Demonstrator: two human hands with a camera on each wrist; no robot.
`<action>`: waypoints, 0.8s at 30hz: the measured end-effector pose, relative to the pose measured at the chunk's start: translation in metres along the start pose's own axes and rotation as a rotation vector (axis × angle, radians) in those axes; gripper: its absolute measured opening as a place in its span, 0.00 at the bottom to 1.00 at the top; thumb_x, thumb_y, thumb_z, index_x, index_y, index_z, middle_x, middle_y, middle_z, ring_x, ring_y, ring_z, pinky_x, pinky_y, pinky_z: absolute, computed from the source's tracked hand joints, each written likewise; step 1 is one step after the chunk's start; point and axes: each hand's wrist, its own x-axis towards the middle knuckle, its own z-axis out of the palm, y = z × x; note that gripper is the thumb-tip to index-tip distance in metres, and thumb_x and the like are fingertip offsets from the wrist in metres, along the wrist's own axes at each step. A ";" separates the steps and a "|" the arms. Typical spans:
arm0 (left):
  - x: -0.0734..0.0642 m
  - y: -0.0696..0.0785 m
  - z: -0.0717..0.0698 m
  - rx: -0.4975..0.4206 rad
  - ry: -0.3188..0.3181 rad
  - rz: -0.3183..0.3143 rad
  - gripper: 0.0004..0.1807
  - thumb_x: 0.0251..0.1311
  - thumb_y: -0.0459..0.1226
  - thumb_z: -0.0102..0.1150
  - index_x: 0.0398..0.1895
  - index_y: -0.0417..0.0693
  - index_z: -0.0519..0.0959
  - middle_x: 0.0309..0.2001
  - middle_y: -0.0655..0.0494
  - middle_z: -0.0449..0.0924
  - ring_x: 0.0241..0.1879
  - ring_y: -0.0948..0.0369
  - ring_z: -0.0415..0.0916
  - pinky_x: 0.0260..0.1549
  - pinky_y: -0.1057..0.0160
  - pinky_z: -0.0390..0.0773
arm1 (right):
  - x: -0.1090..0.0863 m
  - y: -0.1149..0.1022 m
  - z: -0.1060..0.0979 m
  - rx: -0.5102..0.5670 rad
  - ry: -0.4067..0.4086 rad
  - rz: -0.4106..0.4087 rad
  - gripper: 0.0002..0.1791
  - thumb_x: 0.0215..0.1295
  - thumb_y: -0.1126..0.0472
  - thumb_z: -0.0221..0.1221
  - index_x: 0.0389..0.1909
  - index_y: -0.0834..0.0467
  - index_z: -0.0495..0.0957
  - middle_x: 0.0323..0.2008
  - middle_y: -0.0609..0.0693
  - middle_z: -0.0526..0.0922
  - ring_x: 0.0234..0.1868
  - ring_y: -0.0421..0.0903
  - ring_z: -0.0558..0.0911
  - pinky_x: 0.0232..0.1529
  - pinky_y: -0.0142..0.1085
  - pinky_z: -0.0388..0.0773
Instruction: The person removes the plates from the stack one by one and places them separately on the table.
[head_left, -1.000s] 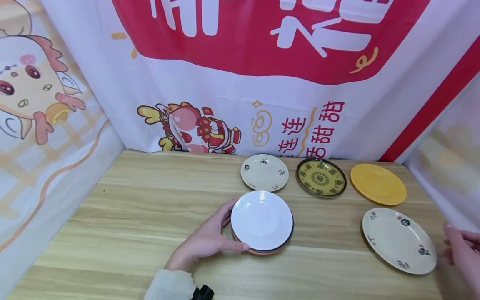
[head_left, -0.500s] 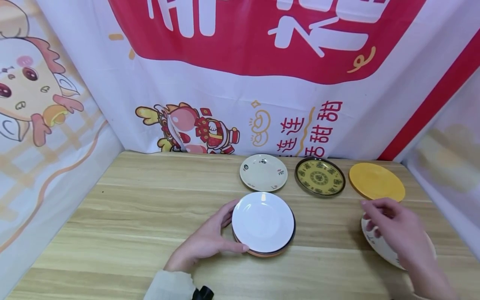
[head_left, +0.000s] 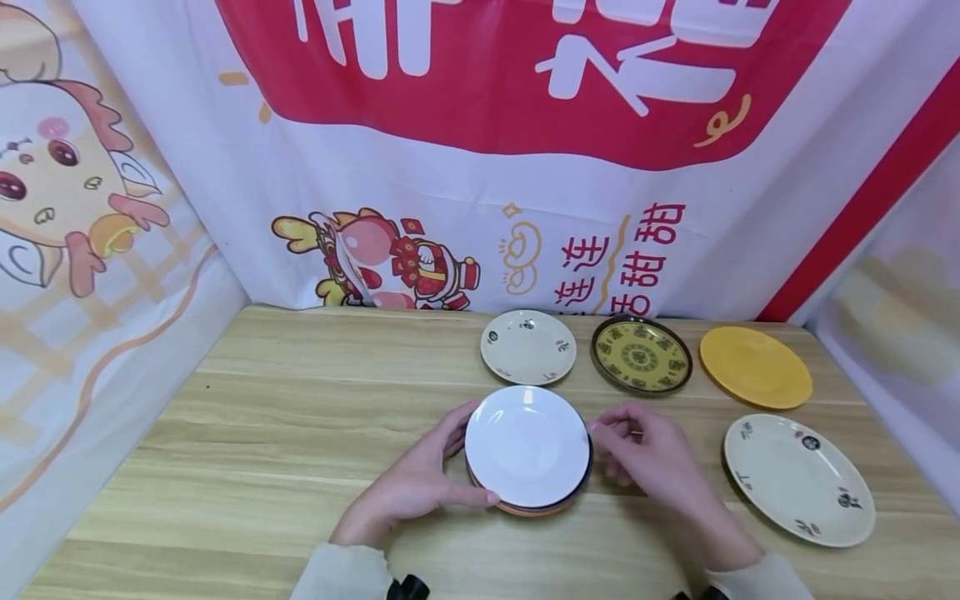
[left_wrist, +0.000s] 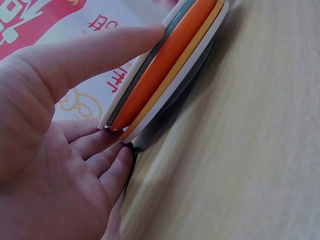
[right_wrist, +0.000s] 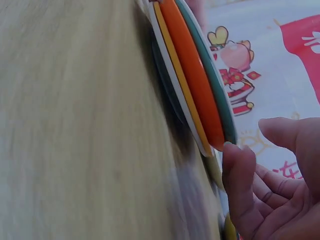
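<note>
A stack of plates (head_left: 527,446) stands mid-table, with a white plate on top. Its edges show white, dark green, orange, yellow and white layers in the left wrist view, over a dark underside. My left hand (head_left: 427,471) holds the stack's left side, the thumb (left_wrist: 115,47) along the upper rim and the fingers against the edge farther back. On the right, my right hand (head_left: 648,454) is beside the stack, its fingertips right at the rim and the fingers loosely bent. In the right wrist view, its thumb (right_wrist: 280,131) is apart from the plates (right_wrist: 197,90).
Behind the stack lie a small cream patterned plate (head_left: 528,346), a dark-rimmed olive plate (head_left: 642,354) and a yellow plate (head_left: 755,367). A larger cream plate (head_left: 798,481) lies to the right. A printed cloth (head_left: 420,167) hangs along the table's back.
My right hand has come in from the far right, passing over the large cream plate, to the stack's right side. My left hand has kept its hold on the stack.
</note>
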 end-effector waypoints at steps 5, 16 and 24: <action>0.000 0.000 0.000 0.002 0.004 -0.003 0.65 0.46 0.36 0.87 0.86 0.51 0.56 0.85 0.51 0.60 0.84 0.46 0.57 0.86 0.44 0.54 | 0.002 -0.004 0.015 0.065 -0.003 0.033 0.24 0.69 0.49 0.72 0.53 0.63 0.81 0.32 0.55 0.85 0.24 0.48 0.86 0.26 0.40 0.90; 0.000 0.000 0.001 0.012 0.003 0.002 0.65 0.46 0.36 0.87 0.86 0.50 0.56 0.85 0.51 0.60 0.84 0.46 0.57 0.86 0.44 0.54 | 0.004 -0.001 0.023 0.045 0.042 0.074 0.22 0.62 0.54 0.77 0.49 0.61 0.81 0.33 0.53 0.84 0.23 0.46 0.85 0.23 0.39 0.87; 0.000 0.000 0.001 0.020 0.003 0.000 0.65 0.46 0.37 0.87 0.86 0.51 0.56 0.85 0.51 0.60 0.84 0.46 0.58 0.86 0.44 0.55 | 0.005 0.001 0.024 0.043 0.046 0.073 0.21 0.62 0.55 0.77 0.49 0.61 0.81 0.33 0.53 0.84 0.23 0.46 0.85 0.23 0.38 0.87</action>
